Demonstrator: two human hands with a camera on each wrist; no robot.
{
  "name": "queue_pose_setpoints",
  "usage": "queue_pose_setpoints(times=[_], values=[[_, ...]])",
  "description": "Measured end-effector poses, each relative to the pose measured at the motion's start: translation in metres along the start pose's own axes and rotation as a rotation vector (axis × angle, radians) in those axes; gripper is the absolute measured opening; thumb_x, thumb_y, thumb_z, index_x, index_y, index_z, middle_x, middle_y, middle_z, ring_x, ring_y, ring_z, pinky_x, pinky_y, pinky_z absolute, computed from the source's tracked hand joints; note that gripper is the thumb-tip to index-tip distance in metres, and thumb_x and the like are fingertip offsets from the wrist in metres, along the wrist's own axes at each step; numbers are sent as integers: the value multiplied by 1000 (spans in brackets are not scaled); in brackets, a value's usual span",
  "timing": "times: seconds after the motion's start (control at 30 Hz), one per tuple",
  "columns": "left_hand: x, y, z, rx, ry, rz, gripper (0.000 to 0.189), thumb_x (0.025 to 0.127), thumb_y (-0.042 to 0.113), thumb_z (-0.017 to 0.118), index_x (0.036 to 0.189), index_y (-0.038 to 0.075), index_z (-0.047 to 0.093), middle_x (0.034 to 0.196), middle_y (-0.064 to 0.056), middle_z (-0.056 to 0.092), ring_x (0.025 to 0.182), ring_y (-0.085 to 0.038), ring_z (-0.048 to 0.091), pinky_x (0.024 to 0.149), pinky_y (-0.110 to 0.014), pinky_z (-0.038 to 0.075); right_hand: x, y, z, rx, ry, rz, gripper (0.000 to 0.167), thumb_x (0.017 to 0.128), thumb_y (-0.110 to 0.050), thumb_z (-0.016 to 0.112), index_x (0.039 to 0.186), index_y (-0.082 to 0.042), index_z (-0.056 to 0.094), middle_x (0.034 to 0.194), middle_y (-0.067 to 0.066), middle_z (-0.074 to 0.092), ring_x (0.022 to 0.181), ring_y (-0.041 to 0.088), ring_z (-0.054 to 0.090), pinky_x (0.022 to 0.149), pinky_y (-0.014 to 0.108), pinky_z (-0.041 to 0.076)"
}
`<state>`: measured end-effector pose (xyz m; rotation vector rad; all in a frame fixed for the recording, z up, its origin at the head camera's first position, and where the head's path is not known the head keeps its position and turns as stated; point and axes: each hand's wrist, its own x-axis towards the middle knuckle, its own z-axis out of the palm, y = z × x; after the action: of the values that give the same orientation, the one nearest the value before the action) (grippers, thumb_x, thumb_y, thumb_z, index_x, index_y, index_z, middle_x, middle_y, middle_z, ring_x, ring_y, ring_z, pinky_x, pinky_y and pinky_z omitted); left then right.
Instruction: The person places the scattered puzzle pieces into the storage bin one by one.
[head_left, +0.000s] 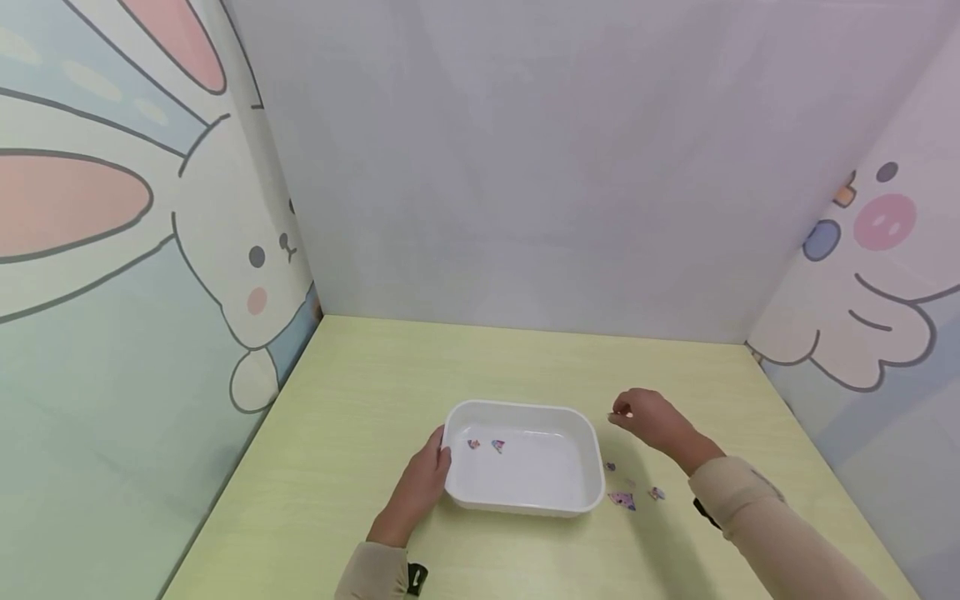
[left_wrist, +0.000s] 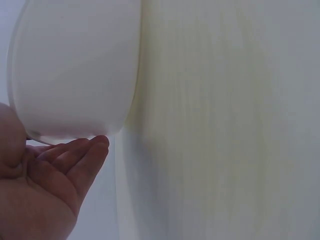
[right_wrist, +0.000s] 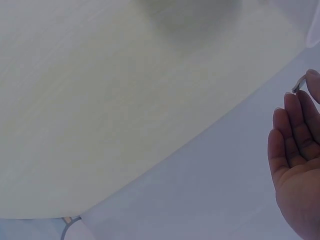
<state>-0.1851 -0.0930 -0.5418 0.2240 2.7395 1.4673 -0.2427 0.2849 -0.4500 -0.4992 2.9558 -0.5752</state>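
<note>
A white rectangular tray [head_left: 525, 483] stands on the table. My left hand [head_left: 418, 483] grips its left end, the thumb over the rim and the fingers [left_wrist: 87, 162] against the outer wall. Inside the tray, towards its left, lie two small printed pieces [head_left: 498, 446]. Beyond the tray's right end, above the table, my right hand [head_left: 654, 421] pinches a small thin piece [right_wrist: 298, 84] between thumb and forefinger; its printed face is not visible. Between tray and right forearm, several small colourful pieces lie on the table, the largest a pink-purple, roughly triangular one [head_left: 622, 500].
The pale yellow table [head_left: 390, 358] meets a plain grey-white backdrop [head_left: 510, 167] at its far edge. Side panels with a cartoon rabbit [head_left: 225, 242] and a pink-cheeked cartoon figure [head_left: 862, 308] flank it. A small piece [head_left: 657, 493] lies close to the right sleeve.
</note>
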Motion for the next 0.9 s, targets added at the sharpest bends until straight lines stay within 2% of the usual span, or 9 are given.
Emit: queue_pose_setpoints(times=[0.27, 0.63, 0.9], values=[[0, 2, 0, 5, 8, -8, 45, 104, 12, 42, 146, -4, 36, 140, -25, 48, 127, -40, 46, 104, -54, 37, 10, -15, 1, 0, -14, 6, 13, 90, -12, 70, 94, 0, 69, 88, 5, 64, 82, 24, 62, 68, 40, 54], [-1, 3, 0, 8, 6, -6, 45, 104, 11, 42, 146, -4, 36, 141, -24, 47, 128, -39, 45, 104, -53, 37, 23, -37, 9, 17, -32, -42, 8, 89, -11, 71, 91, -2, 70, 85, 2, 63, 82, 22, 62, 69, 38, 54], [-1, 4, 0, 2, 12, -6, 46, 104, 11, 42, 146, -5, 35, 141, -25, 47, 128, -39, 45, 104, -53, 36, 34, -52, 16, -22, -33, -86, 9, 88, -12, 72, 90, -4, 70, 84, 0, 62, 80, 20, 60, 70, 36, 53]])
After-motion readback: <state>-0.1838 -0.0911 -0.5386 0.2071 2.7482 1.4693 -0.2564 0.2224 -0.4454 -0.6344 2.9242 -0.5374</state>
